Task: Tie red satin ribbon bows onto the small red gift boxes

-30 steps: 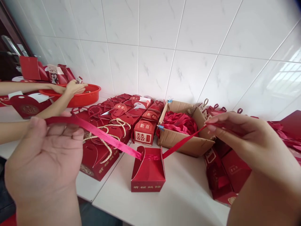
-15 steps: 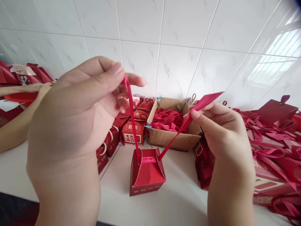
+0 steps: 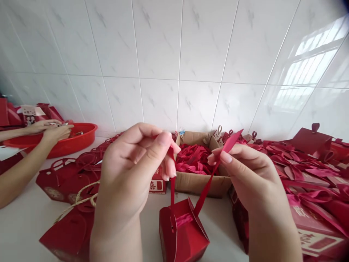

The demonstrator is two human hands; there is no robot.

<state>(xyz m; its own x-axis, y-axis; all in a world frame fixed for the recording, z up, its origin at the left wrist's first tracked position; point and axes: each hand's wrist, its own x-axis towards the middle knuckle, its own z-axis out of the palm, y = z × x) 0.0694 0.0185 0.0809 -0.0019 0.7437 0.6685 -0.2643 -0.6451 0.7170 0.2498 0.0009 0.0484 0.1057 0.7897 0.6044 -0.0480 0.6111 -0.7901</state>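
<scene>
A small red gift box (image 3: 188, 236) stands on the white table, with a red ribbon (image 3: 205, 193) running through holes in its top flaps. One ribbon end is pinched between the thumb and fingers of my left hand (image 3: 136, 167), above the box and to its left. My right hand (image 3: 251, 171) pinches the other end, whose pointed tip sticks up past the thumb. Both ribbon lengths rise from the box to my hands.
Behind the box, a cardboard carton (image 3: 203, 183) holds many red ribbons. Ribboned red boxes (image 3: 319, 218) are piled at the right; red boxes with cord handles (image 3: 68, 233) stand at the left. Another person's hands (image 3: 56, 131) work over a red basin (image 3: 81, 140).
My left hand has moved right and down, nearer my right hand. The camera view has shifted, showing more wall, the red basin and more boxes at the left. Both ribbon ends remain held.
</scene>
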